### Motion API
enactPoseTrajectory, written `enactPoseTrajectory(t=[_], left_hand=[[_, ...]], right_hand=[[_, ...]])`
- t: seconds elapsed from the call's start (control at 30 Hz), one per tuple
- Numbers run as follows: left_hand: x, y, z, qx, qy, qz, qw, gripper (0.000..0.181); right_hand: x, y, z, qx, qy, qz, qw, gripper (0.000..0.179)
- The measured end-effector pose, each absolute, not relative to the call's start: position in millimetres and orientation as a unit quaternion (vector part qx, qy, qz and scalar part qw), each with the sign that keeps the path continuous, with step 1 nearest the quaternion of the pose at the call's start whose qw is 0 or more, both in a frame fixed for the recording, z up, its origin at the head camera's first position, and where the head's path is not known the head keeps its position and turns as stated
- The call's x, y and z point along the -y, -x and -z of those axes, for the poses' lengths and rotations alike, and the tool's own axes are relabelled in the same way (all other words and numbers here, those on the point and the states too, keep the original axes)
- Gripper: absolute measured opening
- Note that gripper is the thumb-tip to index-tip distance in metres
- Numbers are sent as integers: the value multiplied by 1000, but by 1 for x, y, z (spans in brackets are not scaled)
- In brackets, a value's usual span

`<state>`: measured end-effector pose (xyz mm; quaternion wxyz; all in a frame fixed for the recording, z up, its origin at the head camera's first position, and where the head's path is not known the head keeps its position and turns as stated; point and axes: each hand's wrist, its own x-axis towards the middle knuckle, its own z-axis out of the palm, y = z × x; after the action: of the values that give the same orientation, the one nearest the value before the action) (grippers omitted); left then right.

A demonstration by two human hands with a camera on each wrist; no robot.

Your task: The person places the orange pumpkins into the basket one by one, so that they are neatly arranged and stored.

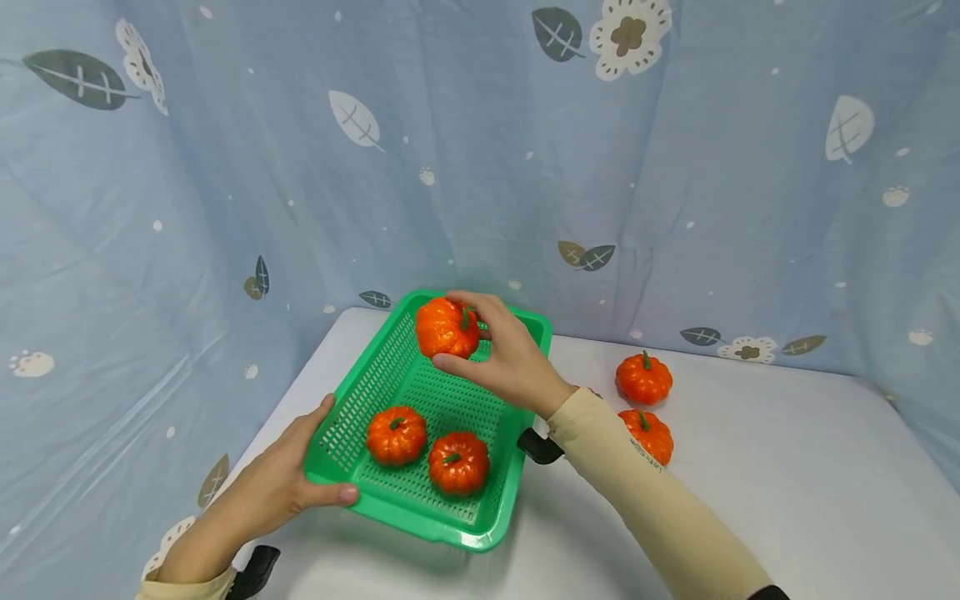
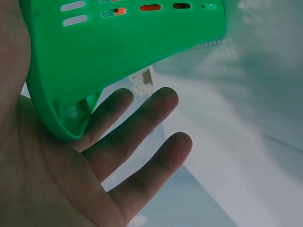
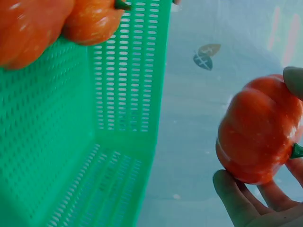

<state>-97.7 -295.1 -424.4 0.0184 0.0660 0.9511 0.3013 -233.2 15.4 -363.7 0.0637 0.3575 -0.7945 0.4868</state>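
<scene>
My right hand pinches a small orange pumpkin with a green stem between thumb and fingers, above the far half of a green plastic basket. In the right wrist view this pumpkin is beside the basket's wall. My left hand holds the basket's near left corner, its thumb over the rim. Three of its fingers stretch out below the basket in the left wrist view. Inside the basket lie two pumpkins, a left one and a right one.
On the white table, right of the basket, sit a far pumpkin and a nearer pumpkin partly behind my right sleeve. A sliver of orange shows beside my right wrist. A blue patterned curtain hangs behind the table.
</scene>
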Motion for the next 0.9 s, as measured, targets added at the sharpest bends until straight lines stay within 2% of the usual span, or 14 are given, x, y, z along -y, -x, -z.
enactPoseTrajectory(t=[0.3, 0.5, 0.67, 0.9], left_hand=[[294, 100, 424, -949, -64, -307, 25, 127], [295, 99, 424, -950, -58, -307, 23, 128], [295, 98, 425, -948, -58, -311, 20, 128], [295, 97, 425, -946, -57, -318, 25, 127]], right_hand=[[2, 240, 380, 775, -296, -554, 74, 71], [14, 240, 389, 785, -285, -547, 59, 73], [24, 239, 393, 815, -280, -507, 24, 75], [31, 240, 399, 850, -268, -448, -63, 75]])
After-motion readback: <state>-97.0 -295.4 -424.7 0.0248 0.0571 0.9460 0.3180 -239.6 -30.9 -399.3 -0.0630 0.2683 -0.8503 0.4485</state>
